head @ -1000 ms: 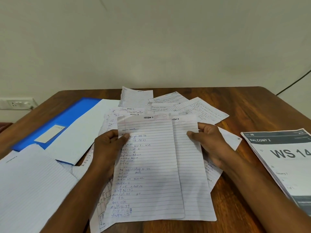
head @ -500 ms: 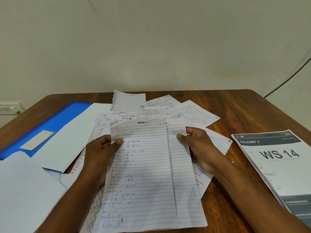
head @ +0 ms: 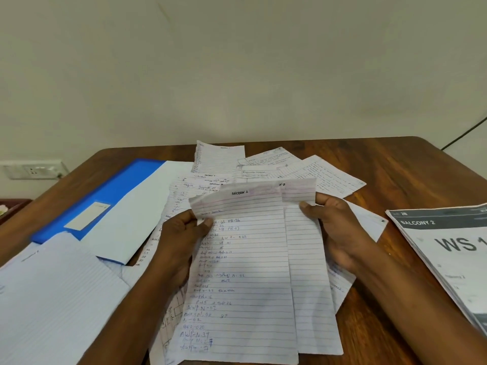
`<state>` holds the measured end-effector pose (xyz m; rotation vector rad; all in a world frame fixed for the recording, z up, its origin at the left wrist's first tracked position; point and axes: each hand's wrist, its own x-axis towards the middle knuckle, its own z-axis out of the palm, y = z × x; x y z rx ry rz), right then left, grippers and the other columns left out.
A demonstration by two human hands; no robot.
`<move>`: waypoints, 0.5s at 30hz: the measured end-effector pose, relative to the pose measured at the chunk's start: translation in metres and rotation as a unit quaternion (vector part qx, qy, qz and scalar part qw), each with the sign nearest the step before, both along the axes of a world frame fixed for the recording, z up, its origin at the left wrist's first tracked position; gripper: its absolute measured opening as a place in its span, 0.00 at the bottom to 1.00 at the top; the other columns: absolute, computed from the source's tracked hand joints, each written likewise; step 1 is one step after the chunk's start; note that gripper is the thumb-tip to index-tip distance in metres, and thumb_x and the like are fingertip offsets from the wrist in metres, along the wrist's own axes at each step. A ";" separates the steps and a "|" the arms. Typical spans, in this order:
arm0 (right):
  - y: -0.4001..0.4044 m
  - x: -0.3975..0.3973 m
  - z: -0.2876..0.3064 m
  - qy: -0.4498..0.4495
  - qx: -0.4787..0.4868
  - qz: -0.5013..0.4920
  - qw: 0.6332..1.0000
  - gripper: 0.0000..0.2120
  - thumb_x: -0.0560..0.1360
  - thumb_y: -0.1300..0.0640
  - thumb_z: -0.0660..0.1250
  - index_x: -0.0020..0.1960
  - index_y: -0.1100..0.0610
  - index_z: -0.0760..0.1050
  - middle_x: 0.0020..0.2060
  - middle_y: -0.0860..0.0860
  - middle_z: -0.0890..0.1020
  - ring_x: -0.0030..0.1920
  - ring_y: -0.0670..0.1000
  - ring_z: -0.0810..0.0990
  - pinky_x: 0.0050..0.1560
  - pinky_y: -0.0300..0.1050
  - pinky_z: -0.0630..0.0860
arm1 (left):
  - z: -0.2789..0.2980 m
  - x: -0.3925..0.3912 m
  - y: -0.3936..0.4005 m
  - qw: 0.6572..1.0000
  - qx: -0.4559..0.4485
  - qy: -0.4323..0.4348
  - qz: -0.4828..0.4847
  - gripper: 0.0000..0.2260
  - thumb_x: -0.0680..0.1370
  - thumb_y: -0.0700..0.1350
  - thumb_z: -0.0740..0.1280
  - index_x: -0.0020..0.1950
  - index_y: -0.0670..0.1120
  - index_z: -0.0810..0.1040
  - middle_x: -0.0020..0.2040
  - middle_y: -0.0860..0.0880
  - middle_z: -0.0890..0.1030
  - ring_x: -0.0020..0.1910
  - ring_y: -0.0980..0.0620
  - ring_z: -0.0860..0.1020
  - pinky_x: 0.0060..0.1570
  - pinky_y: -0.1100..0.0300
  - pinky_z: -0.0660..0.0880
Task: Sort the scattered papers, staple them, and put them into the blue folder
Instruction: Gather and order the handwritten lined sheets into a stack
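Observation:
Two lined handwritten sheets are held up in front of me over the table. My left hand (head: 181, 241) pinches the left edge of the front sheet (head: 242, 280), headed "SECTION 1". My right hand (head: 334, 230) pinches the upper right of the sheet behind it (head: 308, 285). More handwritten papers (head: 276, 167) lie scattered on the wooden table (head: 395, 164) behind and under them. The blue folder (head: 105, 196) lies at the left with a plain white sheet (head: 137, 217) covering its right part. No stapler is in view.
A printed stack reading "BALCONY 2 / WS 1" (head: 448, 254) lies at the right edge. Lined blank sheets (head: 52, 299) lie at the near left. A wall socket (head: 31, 168) sits at left; a black cable (head: 466, 133) runs at far right.
Both hands have raised the two sheets a little, and their top edges now curl forward. The rear sheet sticks out further to the right. The view has shifted.

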<state>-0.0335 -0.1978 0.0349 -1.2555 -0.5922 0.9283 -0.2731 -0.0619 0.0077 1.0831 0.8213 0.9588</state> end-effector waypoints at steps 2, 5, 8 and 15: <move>-0.001 0.000 0.001 0.003 0.006 -0.003 1.000 0.12 0.82 0.64 0.66 0.63 0.56 0.82 0.56 0.52 0.88 0.56 0.55 0.87 0.56 0.53 0.83 | -0.001 -0.001 0.001 1.000 -0.001 0.001 -0.006 0.12 0.80 0.30 0.69 0.61 0.38 0.83 0.57 0.42 0.88 0.56 0.45 0.87 0.56 0.54 0.84; -0.003 -0.001 0.003 0.008 0.014 -0.013 1.000 0.12 0.82 0.63 0.66 0.62 0.56 0.82 0.56 0.53 0.88 0.56 0.57 0.87 0.57 0.55 0.83 | 0.000 0.000 0.001 1.000 -0.003 0.001 -0.011 0.12 0.80 0.29 0.68 0.61 0.38 0.83 0.56 0.42 0.88 0.56 0.46 0.87 0.53 0.58 0.84; -0.002 -0.001 0.003 0.014 0.024 -0.039 0.999 0.11 0.82 0.63 0.66 0.61 0.56 0.83 0.56 0.53 0.87 0.57 0.58 0.86 0.61 0.59 0.81 | 0.001 0.000 0.001 1.000 -0.004 0.006 -0.015 0.12 0.80 0.29 0.68 0.61 0.38 0.83 0.55 0.42 0.88 0.55 0.46 0.87 0.50 0.59 0.84; -0.003 -0.008 0.004 -0.001 0.036 -0.054 0.998 0.11 0.82 0.62 0.67 0.60 0.54 0.83 0.56 0.52 0.87 0.57 0.57 0.86 0.63 0.62 0.80 | -0.003 0.004 -0.001 1.000 0.007 0.007 -0.023 0.13 0.79 0.29 0.69 0.62 0.36 0.83 0.57 0.39 0.87 0.59 0.43 0.86 0.61 0.51 0.82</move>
